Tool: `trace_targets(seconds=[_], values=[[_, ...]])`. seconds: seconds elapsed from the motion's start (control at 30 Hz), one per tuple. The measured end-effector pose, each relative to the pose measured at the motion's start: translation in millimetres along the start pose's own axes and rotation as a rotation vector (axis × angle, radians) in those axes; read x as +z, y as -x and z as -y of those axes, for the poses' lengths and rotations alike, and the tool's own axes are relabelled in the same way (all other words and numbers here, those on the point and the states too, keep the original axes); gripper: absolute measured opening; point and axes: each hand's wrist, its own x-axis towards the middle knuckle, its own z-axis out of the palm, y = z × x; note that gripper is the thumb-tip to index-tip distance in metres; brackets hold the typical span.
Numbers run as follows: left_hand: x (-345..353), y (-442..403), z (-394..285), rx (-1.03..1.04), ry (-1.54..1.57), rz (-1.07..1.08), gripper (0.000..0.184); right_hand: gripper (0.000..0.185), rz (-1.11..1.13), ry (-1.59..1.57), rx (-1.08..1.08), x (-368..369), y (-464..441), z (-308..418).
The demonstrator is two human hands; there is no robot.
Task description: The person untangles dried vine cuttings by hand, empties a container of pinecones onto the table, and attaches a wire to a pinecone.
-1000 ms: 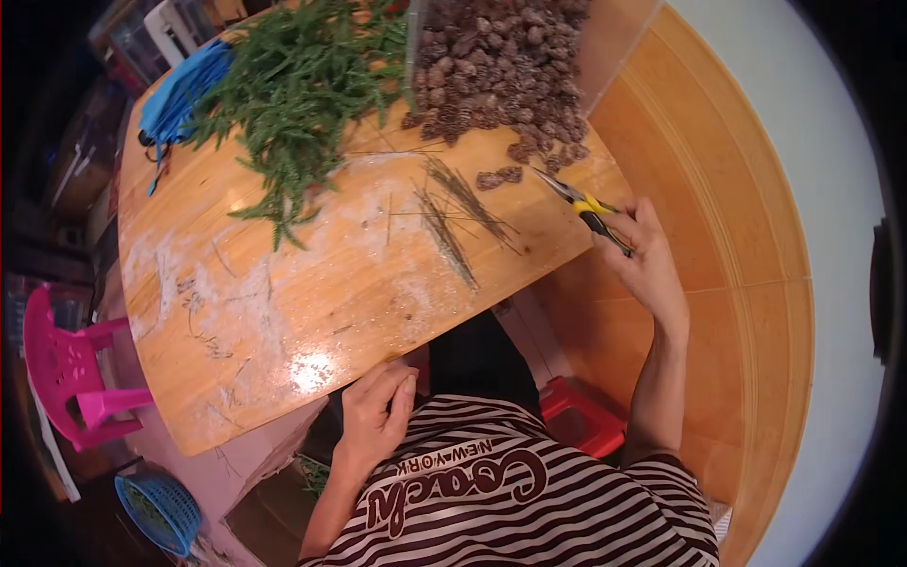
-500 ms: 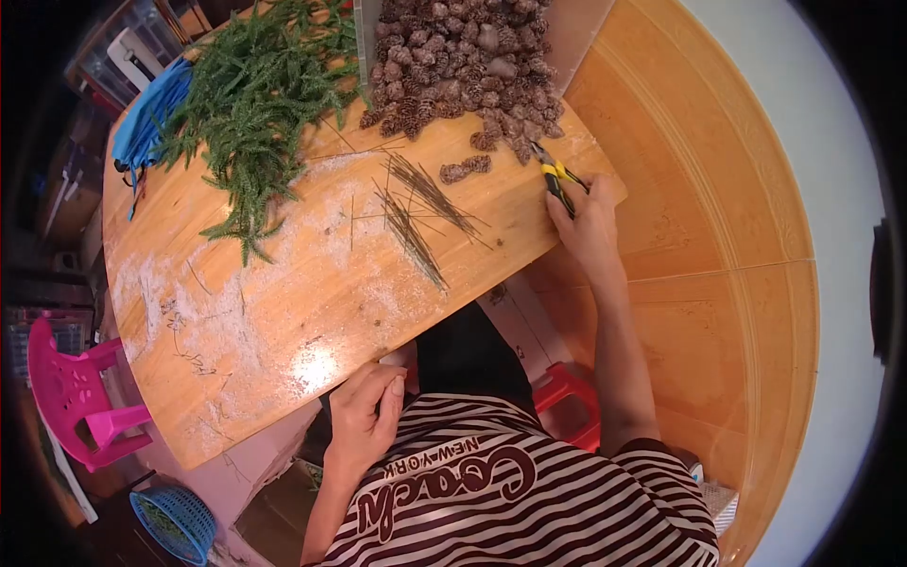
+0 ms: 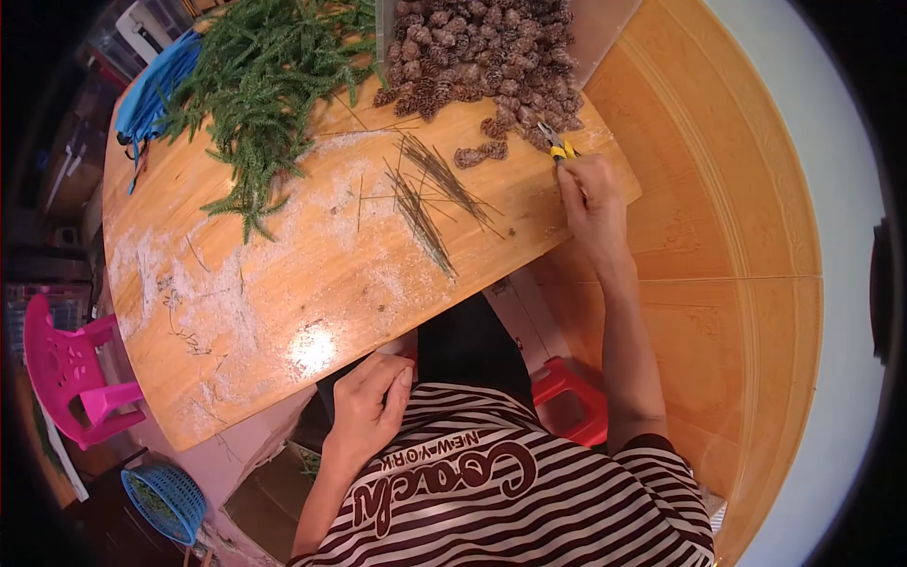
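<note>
My right hand (image 3: 597, 200) is closed around the pliers (image 3: 561, 151), which have yellow-and-black handles. Their metal jaws point toward the edge of a heap of brown pine cones (image 3: 482, 57). Whether the jaws touch a cone I cannot tell. Two pine cones (image 3: 480, 154) lie apart to the left of the pliers. Thin wire-like stems (image 3: 427, 198) are spread across the middle of the table. My left hand (image 3: 373, 402) is curled into a fist at the table's front edge, close to my lap. Its fingers hide whatever may be inside.
Green artificial pine branches (image 3: 255, 104) cover the back left of the wooden table (image 3: 283, 293), beside a blue bag (image 3: 151, 104). White flakes are scattered on the tabletop. A pink chair (image 3: 71, 378) and a blue basket (image 3: 165, 501) stand at left, a red stool (image 3: 578, 402) below.
My right hand has wrapped further around the pliers' handles, covering more of them. The whole view has shifted slightly. My left hand stays curled near my lap.
</note>
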Motion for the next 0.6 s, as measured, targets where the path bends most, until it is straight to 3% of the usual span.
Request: trace_targets(seconds=[0.07, 0.37, 0.47, 0.6], values=[[0, 0, 0, -0.017, -0.002, 0.014, 0.008, 0.013, 0.151, -0.088, 0.025, 4, -3, 6], [-1, 3, 2, -0.04, 0.007, 0.015, 0.008, 0.007, 0.162, -0.033, -0.039, 24, -34, 21], [-1, 3, 3, -0.043, 0.004, 0.006, 0.008, 0.01, 0.275, -0.174, -0.168, 23, -35, 25], [1, 2, 2, -0.044, 0.005, 0.012, 0.007, 0.013, 0.486, -0.172, -0.12, 13, -22, 48]])
